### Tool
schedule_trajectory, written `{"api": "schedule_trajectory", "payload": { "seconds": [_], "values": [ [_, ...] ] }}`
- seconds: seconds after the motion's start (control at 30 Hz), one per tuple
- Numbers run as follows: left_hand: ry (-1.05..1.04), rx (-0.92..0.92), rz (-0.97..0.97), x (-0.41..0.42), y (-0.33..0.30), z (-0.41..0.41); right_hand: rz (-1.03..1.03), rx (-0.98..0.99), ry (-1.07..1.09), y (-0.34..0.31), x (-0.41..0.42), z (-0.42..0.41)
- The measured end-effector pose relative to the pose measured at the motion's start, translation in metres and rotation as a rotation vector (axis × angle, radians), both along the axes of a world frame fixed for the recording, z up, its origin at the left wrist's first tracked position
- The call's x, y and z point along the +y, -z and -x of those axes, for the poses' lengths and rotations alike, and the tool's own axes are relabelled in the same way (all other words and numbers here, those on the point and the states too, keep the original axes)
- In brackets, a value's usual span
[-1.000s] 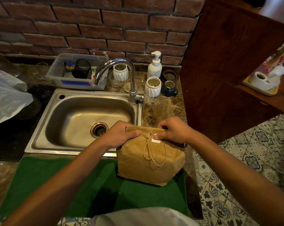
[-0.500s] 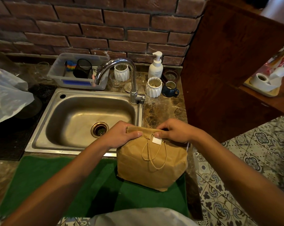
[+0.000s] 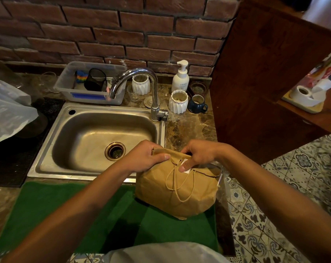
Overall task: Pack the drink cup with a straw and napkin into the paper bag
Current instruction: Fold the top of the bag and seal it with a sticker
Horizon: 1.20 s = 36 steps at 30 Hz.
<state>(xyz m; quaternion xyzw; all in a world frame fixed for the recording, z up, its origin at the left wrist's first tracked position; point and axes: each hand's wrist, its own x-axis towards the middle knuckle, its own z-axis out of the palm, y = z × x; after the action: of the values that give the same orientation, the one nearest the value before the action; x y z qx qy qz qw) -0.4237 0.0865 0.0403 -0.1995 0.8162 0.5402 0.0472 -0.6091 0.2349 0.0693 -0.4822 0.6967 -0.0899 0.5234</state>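
Hands meet at the folded-over top of a crumpled brown paper bag [image 3: 177, 192] with twine loop handles, which stands on a green felt mat [image 3: 85, 215] at the right end of the marble-patterned worktop [image 3: 189, 128], just in front of the stainless steel sink [image 3: 81, 137]. The left hand [image 3: 142, 158] is clamped on the left end of the fold, thumb lying along its front edge. The right hand [image 3: 199, 154] grips the fold's right part, its thumb pressing down on a small white sticker [image 3: 186, 167] that sits where the flap meets the bag's front face. The two handles hang slack down the bag's front. The bag's top is closed, so nothing inside it can be seen.

Behind the sink, a curved chrome tap [image 3: 142, 86] rises beside two white ribbed ceramic pots [image 3: 178, 101], a white pump bottle [image 3: 180, 77], a dark blue mug [image 3: 197, 104] and a clear plastic tub [image 3: 88, 80] against the red brick wall [image 3: 123, 31].
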Motion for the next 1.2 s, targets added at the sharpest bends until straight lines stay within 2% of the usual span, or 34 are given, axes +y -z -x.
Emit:
{"api": "schedule_trajectory", "payload": {
  "seconds": [0.23, 0.4, 0.53, 0.7, 0.83, 1.03, 1.2],
  "values": [
    [-0.016, 0.008, -0.021, -0.001, 0.002, 0.0, 0.041, -0.021, -0.044, -0.004, -0.002, -0.004],
    [0.06, 0.024, 0.057, 0.004, 0.002, 0.001, -0.008, 0.075, -0.159, -0.001, -0.004, -0.011],
    [0.045, 0.034, 0.043, 0.003, 0.003, 0.001, 0.024, 0.095, -0.139, -0.003, -0.007, -0.011],
    [0.02, 0.023, 0.035, 0.002, 0.001, -0.001, -0.062, 0.153, -0.154, -0.009, 0.001, -0.003],
    [0.007, -0.003, 0.025, 0.005, 0.001, -0.002, -0.056, 0.208, -0.185, -0.011, 0.002, -0.005],
    [-0.024, -0.027, 0.017, 0.002, 0.0, -0.008, -0.11, 0.217, -0.204, -0.011, 0.003, -0.004],
    [-0.031, -0.038, 0.004, 0.004, -0.003, -0.009, -0.088, 0.141, -0.171, -0.009, 0.003, -0.003]
  ]
}}
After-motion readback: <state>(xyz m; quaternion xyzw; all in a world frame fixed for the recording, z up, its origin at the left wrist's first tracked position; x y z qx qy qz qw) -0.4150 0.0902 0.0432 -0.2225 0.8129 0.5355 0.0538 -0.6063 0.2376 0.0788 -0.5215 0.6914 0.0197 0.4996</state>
